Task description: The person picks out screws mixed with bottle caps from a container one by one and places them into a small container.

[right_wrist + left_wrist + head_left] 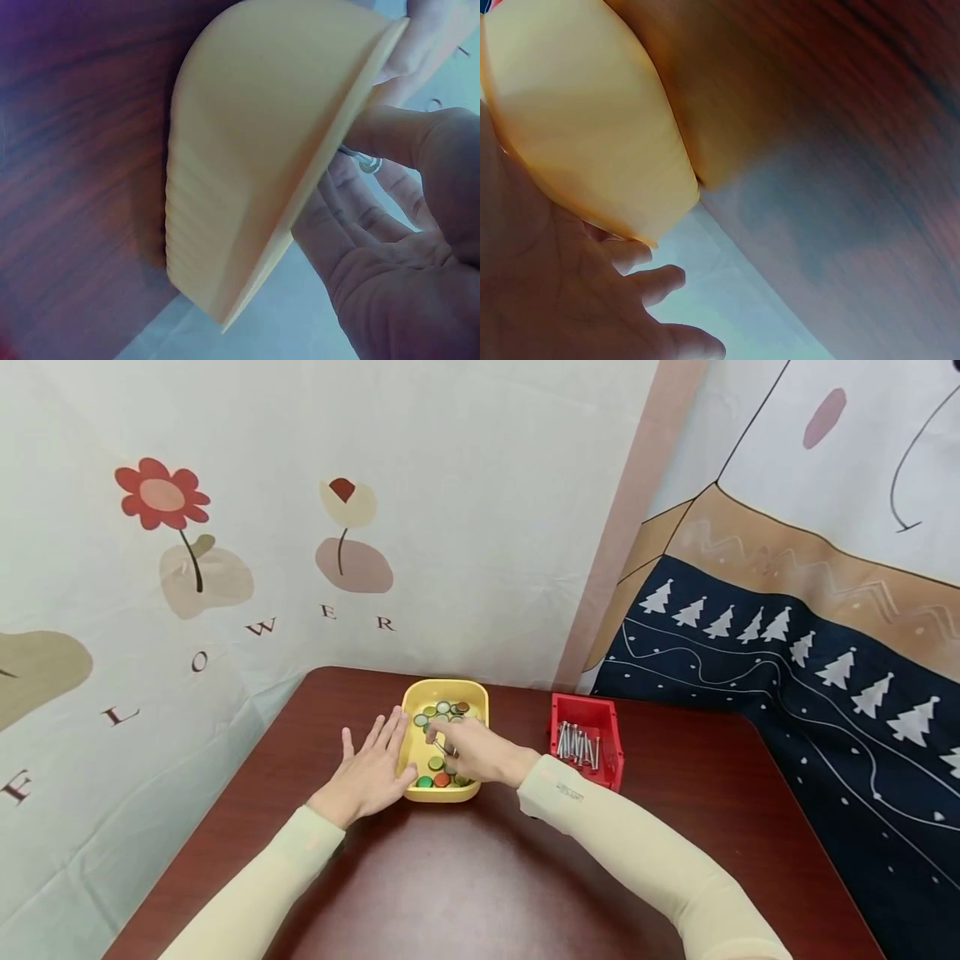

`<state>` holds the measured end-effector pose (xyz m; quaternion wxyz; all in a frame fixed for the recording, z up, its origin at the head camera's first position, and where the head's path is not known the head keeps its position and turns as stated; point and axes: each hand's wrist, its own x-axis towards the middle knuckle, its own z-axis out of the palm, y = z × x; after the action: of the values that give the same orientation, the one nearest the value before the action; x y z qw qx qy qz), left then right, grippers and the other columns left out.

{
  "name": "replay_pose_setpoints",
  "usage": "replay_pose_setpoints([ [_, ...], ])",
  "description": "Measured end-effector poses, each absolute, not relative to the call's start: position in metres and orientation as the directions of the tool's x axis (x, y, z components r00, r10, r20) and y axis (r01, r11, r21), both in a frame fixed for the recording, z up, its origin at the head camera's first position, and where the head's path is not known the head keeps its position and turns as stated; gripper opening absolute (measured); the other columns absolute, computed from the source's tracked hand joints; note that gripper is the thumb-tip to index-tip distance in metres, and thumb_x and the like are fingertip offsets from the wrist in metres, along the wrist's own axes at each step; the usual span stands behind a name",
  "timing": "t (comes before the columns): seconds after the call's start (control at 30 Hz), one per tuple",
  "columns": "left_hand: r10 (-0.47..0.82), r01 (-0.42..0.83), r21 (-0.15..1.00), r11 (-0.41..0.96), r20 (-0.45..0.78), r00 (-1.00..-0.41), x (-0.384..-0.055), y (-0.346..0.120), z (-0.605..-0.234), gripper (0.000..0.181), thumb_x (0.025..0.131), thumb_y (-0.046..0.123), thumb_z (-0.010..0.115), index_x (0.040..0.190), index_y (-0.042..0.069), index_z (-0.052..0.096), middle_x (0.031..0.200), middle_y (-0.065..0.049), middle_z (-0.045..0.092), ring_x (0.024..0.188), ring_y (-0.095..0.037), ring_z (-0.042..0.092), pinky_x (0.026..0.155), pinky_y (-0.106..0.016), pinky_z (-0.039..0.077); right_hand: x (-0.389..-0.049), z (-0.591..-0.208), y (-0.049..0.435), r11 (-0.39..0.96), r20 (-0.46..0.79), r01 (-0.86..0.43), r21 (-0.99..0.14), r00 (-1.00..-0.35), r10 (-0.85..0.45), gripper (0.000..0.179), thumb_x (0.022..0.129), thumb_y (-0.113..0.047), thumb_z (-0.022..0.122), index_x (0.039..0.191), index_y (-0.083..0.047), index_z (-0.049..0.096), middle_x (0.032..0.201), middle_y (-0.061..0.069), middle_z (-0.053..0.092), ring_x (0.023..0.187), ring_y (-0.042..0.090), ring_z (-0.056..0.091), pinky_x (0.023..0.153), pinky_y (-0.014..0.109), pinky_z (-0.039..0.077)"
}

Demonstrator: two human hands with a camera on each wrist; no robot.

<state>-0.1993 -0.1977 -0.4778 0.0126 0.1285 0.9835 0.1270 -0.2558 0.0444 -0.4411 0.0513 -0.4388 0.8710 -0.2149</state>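
Note:
A yellow tray holds several round caps in green, orange, brown and silver tones; among them are a green cap and an orange cap. My left hand lies with straight, spread fingers against the tray's left rim, thumb at the near left corner. Over the tray, my right hand pinches a silver bolt between thumb and fingers. In the right wrist view, the end of that bolt shows below the thumb, with the tray's rim covering the rest.
To the right stands a red bin with several silver bolts inside. Both containers sit towards the far edge of the dark wooden table. Behind it hangs a light printed cloth, with a dark blue tree-patterned part at the right.

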Motion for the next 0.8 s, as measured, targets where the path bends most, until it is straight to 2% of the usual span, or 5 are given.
replay_pose_setpoints([
  [0.17,0.263,0.253,0.272,0.928,0.001,-0.965,-0.199,-0.198,-0.477,0.091,0.117,0.045,0.054,0.187,0.005,0.014,0.199,-0.014,0.007,0.183,-0.049,0.017,0.133,-0.095,0.002,-0.248,-0.437,0.053,0.509,0.118,-0.674,-0.535,-0.656,-0.745,0.039,0.105,-0.002,0.082,0.142,-0.008,0.069,0.104,0.007,0.085,0.088,0.012,0.078,0.077,0.020,0.063],
  [0.37,0.254,0.244,0.270,0.931,0.001,-0.967,-0.198,-0.199,-0.478,0.091,0.116,0.045,0.053,0.187,0.004,0.014,0.198,-0.015,0.008,0.183,-0.049,0.017,0.133,-0.095,0.003,-0.240,-0.432,0.063,0.500,0.175,-0.645,-0.578,-0.696,-0.696,0.040,0.103,-0.005,0.085,0.139,-0.013,0.070,0.106,0.005,0.085,0.092,0.012,0.080,0.081,0.022,0.067],
  [0.6,0.255,0.247,0.286,0.926,0.009,-0.967,-0.198,-0.198,-0.477,0.091,0.116,0.044,0.054,0.187,0.004,0.014,0.199,-0.014,0.007,0.182,-0.049,0.019,0.133,-0.095,0.001,-0.231,-0.431,0.080,0.455,0.238,-0.596,-0.662,-0.742,-0.626,0.044,0.102,-0.003,0.087,0.142,-0.014,0.072,0.109,0.006,0.087,0.096,0.016,0.084,0.092,0.041,0.073],
  [0.7,0.252,0.245,0.286,0.926,0.013,-0.968,-0.197,-0.198,-0.476,0.092,0.115,0.043,0.055,0.187,0.005,0.014,0.199,-0.014,0.008,0.182,-0.049,0.021,0.133,-0.095,0.002,-0.226,-0.430,0.087,0.444,0.226,-0.551,-0.707,-0.770,-0.596,0.044,0.102,-0.004,0.087,0.141,-0.017,0.072,0.114,0.008,0.086,0.096,0.015,0.084,0.087,0.038,0.073],
  [0.8,0.252,0.244,0.285,0.927,0.008,-0.968,-0.195,-0.198,-0.476,0.092,0.115,0.043,0.054,0.187,0.004,0.014,0.199,-0.015,0.008,0.182,-0.049,0.021,0.133,-0.095,0.002,-0.222,-0.430,0.093,0.416,0.192,-0.486,-0.768,-0.796,-0.574,0.045,0.102,-0.004,0.087,0.142,-0.019,0.074,0.121,0.012,0.084,0.097,0.013,0.083,0.081,0.029,0.071],
])
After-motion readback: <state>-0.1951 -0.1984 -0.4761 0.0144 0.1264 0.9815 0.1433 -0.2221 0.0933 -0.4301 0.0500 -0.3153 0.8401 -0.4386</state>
